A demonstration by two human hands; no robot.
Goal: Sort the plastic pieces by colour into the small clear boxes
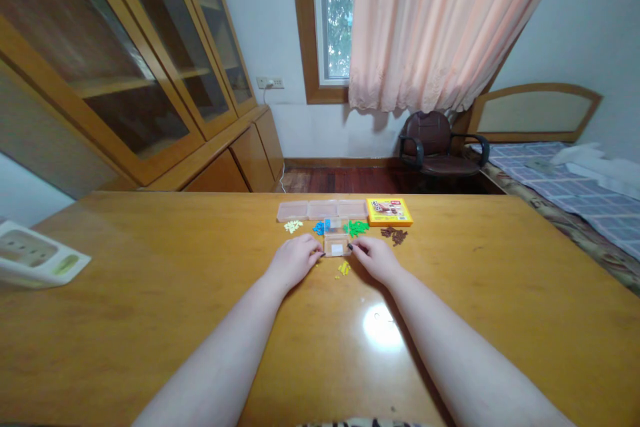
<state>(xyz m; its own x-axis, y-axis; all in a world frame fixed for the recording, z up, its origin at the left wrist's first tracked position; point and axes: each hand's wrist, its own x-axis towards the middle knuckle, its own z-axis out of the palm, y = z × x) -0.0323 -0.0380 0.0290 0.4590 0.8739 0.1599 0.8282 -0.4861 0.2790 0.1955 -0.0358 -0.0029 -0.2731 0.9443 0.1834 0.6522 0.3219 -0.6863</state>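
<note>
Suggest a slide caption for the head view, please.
Left hand and right hand grip a small clear box amid colored pieces.

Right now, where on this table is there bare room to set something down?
Bare wood lies between the white device and the left hand, and right of the brown pieces to the table edge. Crowded: the clear box pinched by left and right hand, with green pieces, trays and yellow box behind.

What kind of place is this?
Probably a bedroom at home: a bed on the right, a curtain over the window, a glass-door cabinet on the left.
</note>
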